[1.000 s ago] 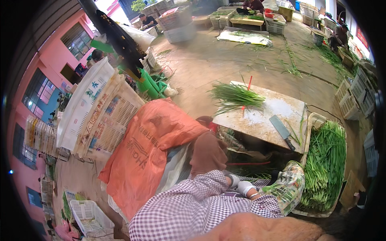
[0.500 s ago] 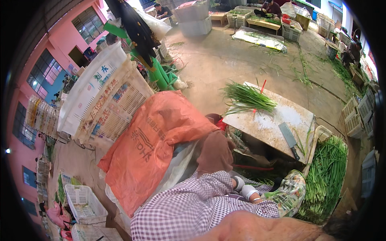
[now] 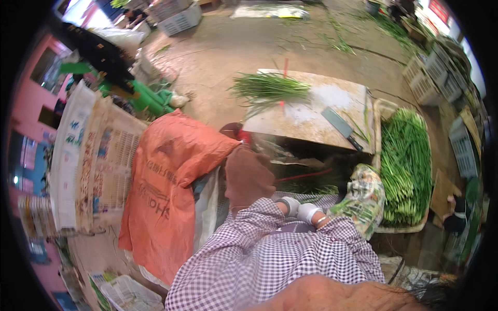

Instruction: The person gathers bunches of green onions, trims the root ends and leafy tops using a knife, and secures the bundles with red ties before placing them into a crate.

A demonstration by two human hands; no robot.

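Observation:
My left hand (image 3: 290, 205) and my right hand (image 3: 308, 211), both in whitish gloves, are close together over my lap. Their fingers are too small and hidden to read, and I cannot tell whether they hold anything. Thin green stalks (image 3: 317, 196) lie just beyond them. Farther forward, a worn white board (image 3: 332, 98) carries a bunch of long green stalks (image 3: 272, 85), apparently garlic chives or scallions, with red ties near it. A cleaver (image 3: 340, 126) with a black handle rests on the board's right side.
A basket (image 3: 377, 150) packed with green stalks stands on the right. An orange woven sack (image 3: 166, 171) lies at left, before stacked white crates (image 3: 72, 160). A patterned cloth or bag (image 3: 363, 194) covers my right knee. Another person (image 3: 136, 18) sits at the far left.
My view has turned and tilted down, so the board, basket and sack appear farther left or higher. My gloved hands stay close together over my lap. The bunch and cleaver still lie on the board.

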